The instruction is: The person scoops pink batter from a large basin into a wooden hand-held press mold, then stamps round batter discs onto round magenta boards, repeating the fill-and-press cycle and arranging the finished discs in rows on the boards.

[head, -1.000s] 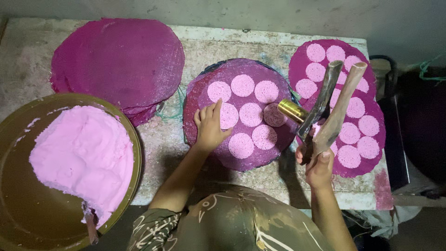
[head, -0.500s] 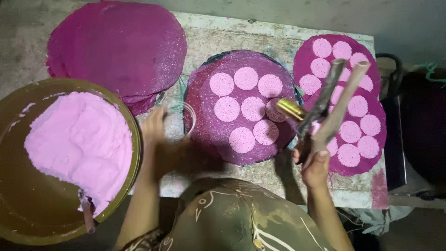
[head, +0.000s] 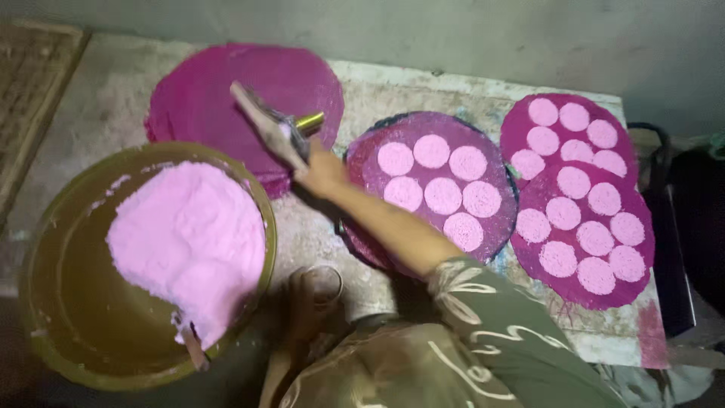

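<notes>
Right hand clenched around a two-handled wooden press with brass cup, held beside the wide brown basin of pink paste; magenta mat beyond holds seven pale discs, room left; left hand's grip unclear.

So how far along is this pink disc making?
Done: two round magenta mats at the right carry rows of pink discs, and the middle mat has seven. In hand: the right hand holds the two-handled press near the big bowl; the left hand sits blurred below. Left: plenty of pink paste in the bowl, and a stack of bare mats.
</notes>
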Motion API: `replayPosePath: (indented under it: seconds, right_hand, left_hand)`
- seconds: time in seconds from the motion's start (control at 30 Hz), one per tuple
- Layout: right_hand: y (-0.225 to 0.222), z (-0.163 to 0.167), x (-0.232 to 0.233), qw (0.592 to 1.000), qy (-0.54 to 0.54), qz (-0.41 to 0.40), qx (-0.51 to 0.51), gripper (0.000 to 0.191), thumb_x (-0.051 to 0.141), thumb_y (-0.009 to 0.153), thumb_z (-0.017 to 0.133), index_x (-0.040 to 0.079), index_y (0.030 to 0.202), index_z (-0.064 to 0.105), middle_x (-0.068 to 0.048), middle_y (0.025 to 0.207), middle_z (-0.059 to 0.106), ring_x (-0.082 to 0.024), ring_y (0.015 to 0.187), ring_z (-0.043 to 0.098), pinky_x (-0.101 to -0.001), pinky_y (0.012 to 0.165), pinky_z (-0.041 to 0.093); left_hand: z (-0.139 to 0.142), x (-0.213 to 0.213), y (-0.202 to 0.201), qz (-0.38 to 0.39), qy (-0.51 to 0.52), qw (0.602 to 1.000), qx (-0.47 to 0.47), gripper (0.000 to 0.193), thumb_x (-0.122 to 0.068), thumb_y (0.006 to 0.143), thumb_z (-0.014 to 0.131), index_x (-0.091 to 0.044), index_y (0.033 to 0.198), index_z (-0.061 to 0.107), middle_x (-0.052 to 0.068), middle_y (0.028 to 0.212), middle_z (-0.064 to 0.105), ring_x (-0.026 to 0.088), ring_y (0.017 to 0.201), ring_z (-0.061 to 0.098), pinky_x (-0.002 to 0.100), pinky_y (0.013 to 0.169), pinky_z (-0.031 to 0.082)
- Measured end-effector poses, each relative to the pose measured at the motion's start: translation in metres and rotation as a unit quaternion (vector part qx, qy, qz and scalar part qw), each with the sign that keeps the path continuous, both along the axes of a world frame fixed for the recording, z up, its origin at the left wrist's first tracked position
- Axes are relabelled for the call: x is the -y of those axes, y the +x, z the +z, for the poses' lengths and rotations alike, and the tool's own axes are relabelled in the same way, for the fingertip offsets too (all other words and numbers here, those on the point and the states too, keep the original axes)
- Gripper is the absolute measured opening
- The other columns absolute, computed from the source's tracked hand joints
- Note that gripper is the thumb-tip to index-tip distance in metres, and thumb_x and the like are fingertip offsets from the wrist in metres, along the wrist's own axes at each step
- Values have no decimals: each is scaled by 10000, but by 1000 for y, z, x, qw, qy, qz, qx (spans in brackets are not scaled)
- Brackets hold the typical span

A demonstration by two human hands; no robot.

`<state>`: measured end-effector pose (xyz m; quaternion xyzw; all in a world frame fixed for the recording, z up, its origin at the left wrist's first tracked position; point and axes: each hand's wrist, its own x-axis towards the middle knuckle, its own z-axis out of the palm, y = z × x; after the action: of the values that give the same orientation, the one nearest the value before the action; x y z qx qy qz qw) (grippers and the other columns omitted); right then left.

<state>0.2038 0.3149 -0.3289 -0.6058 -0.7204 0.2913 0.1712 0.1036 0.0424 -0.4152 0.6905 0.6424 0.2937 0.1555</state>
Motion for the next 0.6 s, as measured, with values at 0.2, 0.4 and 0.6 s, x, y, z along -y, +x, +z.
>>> replayPosePath:
  seconds: [0.2,0.4,0.6]
  right_hand:
    - [-21,-31,19,981,114,105,-116,472,202,792,770,56,1210,605,-221,1107,649,-389,1051,644,-475,924,520]
    - [164,-21,61,886,175,-74,-422,227,107,884,711,59,1105,684,-81,1065,652,-189,982,655,-341,862,563]
    - [358,-5,122,906,290,-307,-33,138,150,963,691,40,1035,734,-159,945,705,-298,846,694,-400,757,541]
  left_hand:
    - [-11,-6,-13,-62,100,993,-9,534,-188,755,722,-55,1256,592,193,1332,591,396,1225,554,518,1055,427]
    - [41,-34,24,-101,3,982,162,285,-79,921,643,-41,1203,641,164,1199,655,320,1123,655,399,954,542]
    - [82,-135,68,-166,-5,961,221,339,-37,928,599,-44,1266,624,181,1246,632,310,1111,659,378,944,537]
